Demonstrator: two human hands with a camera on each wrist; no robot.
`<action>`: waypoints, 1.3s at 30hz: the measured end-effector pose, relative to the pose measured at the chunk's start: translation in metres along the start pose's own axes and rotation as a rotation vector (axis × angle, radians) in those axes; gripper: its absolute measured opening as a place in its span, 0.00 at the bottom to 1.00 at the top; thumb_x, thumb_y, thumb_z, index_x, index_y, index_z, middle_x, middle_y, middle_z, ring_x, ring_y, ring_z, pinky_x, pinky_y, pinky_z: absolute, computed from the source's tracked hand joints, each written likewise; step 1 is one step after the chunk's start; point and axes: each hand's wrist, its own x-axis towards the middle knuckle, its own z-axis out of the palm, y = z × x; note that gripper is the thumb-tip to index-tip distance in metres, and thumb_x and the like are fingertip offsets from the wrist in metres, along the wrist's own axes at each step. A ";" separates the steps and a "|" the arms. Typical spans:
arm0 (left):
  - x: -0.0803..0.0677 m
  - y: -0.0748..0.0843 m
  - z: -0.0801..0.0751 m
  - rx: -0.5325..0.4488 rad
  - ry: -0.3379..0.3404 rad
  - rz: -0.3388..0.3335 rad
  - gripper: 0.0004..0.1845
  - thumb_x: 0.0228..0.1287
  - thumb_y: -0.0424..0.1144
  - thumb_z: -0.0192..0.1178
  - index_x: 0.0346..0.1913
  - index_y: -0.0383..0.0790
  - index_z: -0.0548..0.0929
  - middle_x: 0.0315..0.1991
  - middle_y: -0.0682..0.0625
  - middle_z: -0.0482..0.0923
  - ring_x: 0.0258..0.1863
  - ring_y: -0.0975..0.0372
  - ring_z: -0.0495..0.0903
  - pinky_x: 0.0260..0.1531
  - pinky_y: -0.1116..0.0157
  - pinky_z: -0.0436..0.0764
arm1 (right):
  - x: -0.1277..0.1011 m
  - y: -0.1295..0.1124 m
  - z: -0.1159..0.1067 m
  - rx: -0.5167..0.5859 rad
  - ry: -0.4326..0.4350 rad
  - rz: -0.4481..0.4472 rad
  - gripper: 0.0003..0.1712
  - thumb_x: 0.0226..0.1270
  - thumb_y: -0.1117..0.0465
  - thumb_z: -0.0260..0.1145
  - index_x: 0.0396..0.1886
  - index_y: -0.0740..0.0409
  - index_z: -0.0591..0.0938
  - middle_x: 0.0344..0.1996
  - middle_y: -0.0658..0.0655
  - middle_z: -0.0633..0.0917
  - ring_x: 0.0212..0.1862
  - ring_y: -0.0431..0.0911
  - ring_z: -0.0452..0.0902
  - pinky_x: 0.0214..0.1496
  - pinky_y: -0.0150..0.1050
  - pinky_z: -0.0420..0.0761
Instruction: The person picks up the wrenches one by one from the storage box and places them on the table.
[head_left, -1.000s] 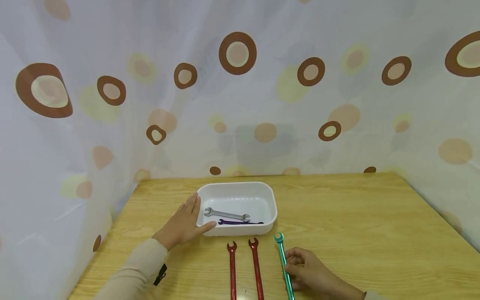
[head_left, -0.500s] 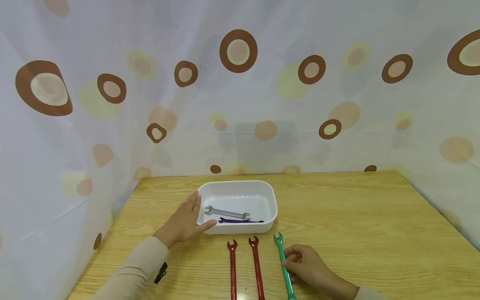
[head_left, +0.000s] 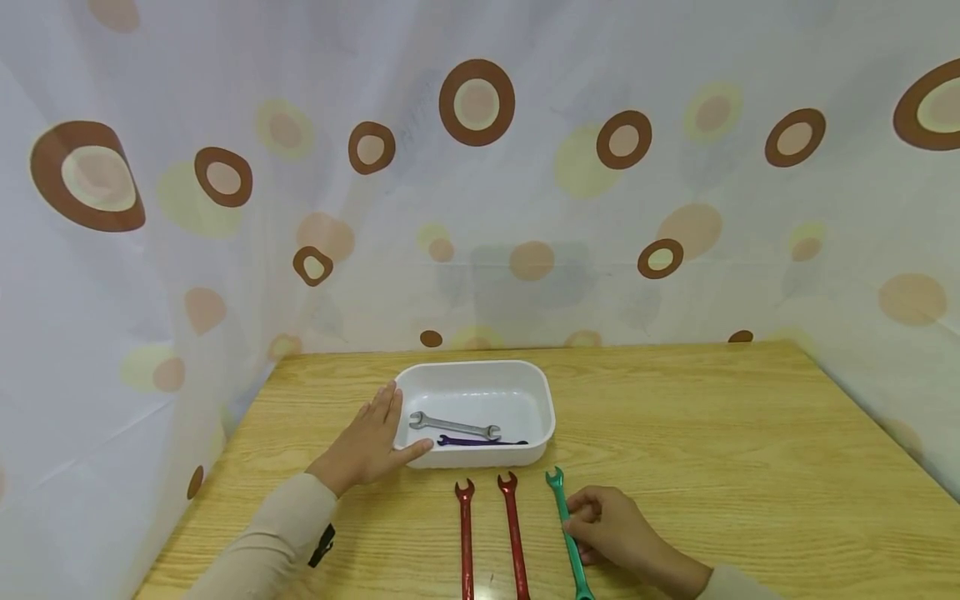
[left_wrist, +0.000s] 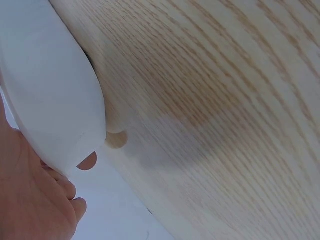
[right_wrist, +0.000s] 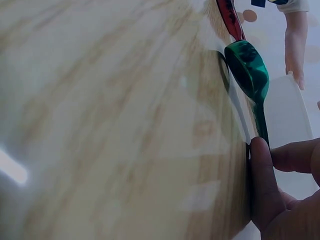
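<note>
Right hand (head_left: 611, 529) pinching the green wrench (head_left: 566, 533) by its slim metallic shaft, just right of the two red wrenches (head_left: 489, 537). All three laid flat and parallel on the wood-grain table (head_left: 712, 450), near edge, open jaws towards the white tray (head_left: 543, 404). Broad bare tabletop right of the tray. Left hand (head_left: 367, 446) relaxed, flat fingers against the tray's rounded left wall, thumb at its near corner. Inside the smooth, glossy tray, a grey wrench (head_left: 453, 427) and a thin purple wrench (head_left: 480, 442). Beyond the tray, a spotted curtain (head_left: 480, 167).
</note>
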 end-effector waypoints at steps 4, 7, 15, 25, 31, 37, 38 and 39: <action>0.000 0.000 0.001 0.001 -0.001 0.004 0.55 0.63 0.71 0.44 0.73 0.25 0.46 0.76 0.34 0.38 0.75 0.44 0.41 0.71 0.48 0.47 | 0.000 0.000 0.000 -0.006 -0.007 -0.007 0.18 0.62 0.67 0.65 0.47 0.77 0.75 0.27 0.55 0.82 0.23 0.43 0.79 0.27 0.39 0.84; 0.000 0.000 0.002 -0.002 -0.003 0.004 0.55 0.63 0.71 0.44 0.73 0.25 0.46 0.76 0.35 0.37 0.75 0.44 0.41 0.71 0.48 0.46 | 0.000 0.001 0.000 -0.023 -0.003 -0.016 0.18 0.61 0.67 0.65 0.47 0.76 0.75 0.26 0.55 0.82 0.22 0.43 0.79 0.26 0.39 0.83; -0.001 0.002 0.002 -0.007 0.001 0.004 0.55 0.64 0.70 0.45 0.73 0.25 0.46 0.75 0.34 0.39 0.75 0.44 0.42 0.71 0.48 0.47 | 0.000 0.001 0.001 -0.130 0.014 -0.071 0.16 0.60 0.67 0.67 0.44 0.74 0.77 0.18 0.52 0.81 0.17 0.42 0.78 0.19 0.36 0.80; 0.000 0.000 0.003 -0.001 0.010 0.005 0.55 0.63 0.71 0.45 0.73 0.26 0.46 0.76 0.35 0.39 0.75 0.44 0.42 0.71 0.47 0.48 | 0.000 -0.006 0.000 -0.292 0.032 -0.156 0.20 0.57 0.69 0.69 0.48 0.76 0.78 0.13 0.50 0.79 0.14 0.41 0.77 0.15 0.30 0.74; 0.000 0.000 0.002 -0.006 0.004 -0.002 0.55 0.63 0.71 0.44 0.73 0.25 0.46 0.76 0.35 0.38 0.75 0.44 0.41 0.71 0.48 0.47 | 0.001 -0.005 -0.001 -0.295 0.020 -0.176 0.21 0.56 0.71 0.68 0.48 0.78 0.77 0.13 0.50 0.80 0.15 0.42 0.78 0.16 0.32 0.76; -0.001 0.001 0.001 -0.007 0.003 -0.008 0.55 0.63 0.71 0.45 0.73 0.26 0.47 0.76 0.36 0.39 0.75 0.44 0.42 0.71 0.48 0.47 | 0.002 -0.005 -0.002 -0.298 0.021 -0.167 0.21 0.56 0.70 0.69 0.49 0.77 0.78 0.13 0.50 0.80 0.15 0.42 0.78 0.16 0.31 0.75; -0.001 0.001 0.001 -0.007 0.003 -0.009 0.55 0.63 0.71 0.45 0.73 0.26 0.47 0.76 0.36 0.39 0.75 0.44 0.42 0.71 0.48 0.47 | 0.002 -0.005 -0.002 -0.299 0.022 -0.163 0.21 0.56 0.70 0.69 0.49 0.77 0.78 0.13 0.50 0.80 0.15 0.42 0.77 0.16 0.31 0.75; -0.001 0.001 0.001 -0.008 0.004 -0.009 0.55 0.63 0.71 0.45 0.73 0.26 0.47 0.76 0.36 0.39 0.75 0.44 0.42 0.71 0.48 0.47 | 0.002 -0.005 -0.002 -0.301 0.022 -0.160 0.21 0.56 0.70 0.69 0.49 0.76 0.78 0.13 0.50 0.80 0.15 0.42 0.77 0.16 0.31 0.75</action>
